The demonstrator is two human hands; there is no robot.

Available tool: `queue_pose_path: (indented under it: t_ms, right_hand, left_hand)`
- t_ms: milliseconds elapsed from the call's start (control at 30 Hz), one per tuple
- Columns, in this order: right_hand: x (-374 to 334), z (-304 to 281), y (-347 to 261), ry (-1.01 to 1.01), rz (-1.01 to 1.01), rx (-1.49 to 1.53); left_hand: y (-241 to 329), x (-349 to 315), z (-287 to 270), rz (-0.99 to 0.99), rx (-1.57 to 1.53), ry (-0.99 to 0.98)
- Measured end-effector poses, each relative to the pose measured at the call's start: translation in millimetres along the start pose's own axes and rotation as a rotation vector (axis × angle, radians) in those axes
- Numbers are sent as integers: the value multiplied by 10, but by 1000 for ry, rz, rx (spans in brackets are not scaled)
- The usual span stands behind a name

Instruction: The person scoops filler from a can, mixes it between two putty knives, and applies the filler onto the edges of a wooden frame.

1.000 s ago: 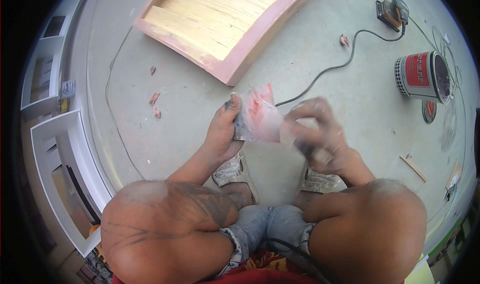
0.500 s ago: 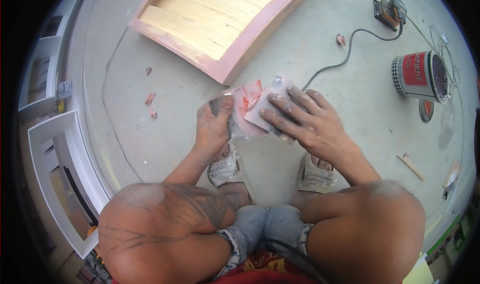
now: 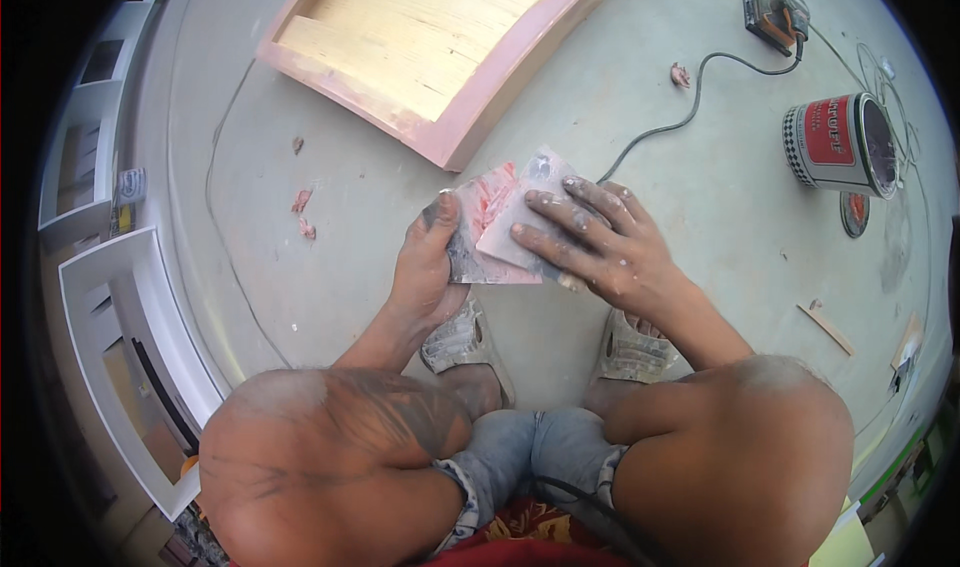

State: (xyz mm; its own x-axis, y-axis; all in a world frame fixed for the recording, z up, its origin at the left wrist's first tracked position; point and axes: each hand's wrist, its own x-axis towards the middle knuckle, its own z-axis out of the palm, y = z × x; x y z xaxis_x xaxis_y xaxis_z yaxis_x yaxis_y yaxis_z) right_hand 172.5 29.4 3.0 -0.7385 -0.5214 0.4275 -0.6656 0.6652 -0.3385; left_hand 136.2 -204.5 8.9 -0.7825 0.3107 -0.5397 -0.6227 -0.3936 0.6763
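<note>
While both hands meet above a pale grey, dusty floor (image 3: 340,107), white frame-like units (image 3: 172,312) line the room well to the left of the grip. Two flat plates are held: the left hand (image 3: 425,252) is closed on the left plate (image 3: 465,257), thumb on top, and red and pink paste (image 3: 492,197) streaks its face. The right hand (image 3: 615,242) grips the right plate (image 3: 515,225), fingers spread over its top, thumb hidden.

Around the grip I count one open tin (image 3: 825,145), one round lid (image 3: 855,214), one sander (image 3: 772,19), two sandals (image 3: 462,337) and four small scraps (image 3: 301,201). Tin and lid are well to the right; the sander lies farther off, beyond and right, its dark cord (image 3: 690,117) running back behind the right fingers. Just beyond the grip, a pink-edged wooden panel (image 3: 420,57) points a corner at the plates. The sandals are below. Overlapping the left plate, the right plate blocks part of it.
</note>
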Motion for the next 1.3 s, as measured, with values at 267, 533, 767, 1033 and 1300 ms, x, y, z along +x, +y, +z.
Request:
queue_pose_path:
  t_ms: [267, 533, 767, 1033, 1300]
  right_hand:
    - [-43, -46, -66, 182, 56, -38]
    - [-217, 121, 253, 86, 281, -141]
    - [16, -225, -322, 277, 1135, 1261]
    - [90, -15, -230, 590, 1076, 1089]
    - [20, -215, -130, 69, -22, 236]
  left_hand:
    - [-23, 27, -350, -114, -492, -316]
    - [77, 49, 16, -32, -269, -152]
    - [184, 133, -20, 303, 2, 37]
    - [-221, -63, 119, 349, 761, -51]
    - [-30, 63, 57, -174, -247, -126]
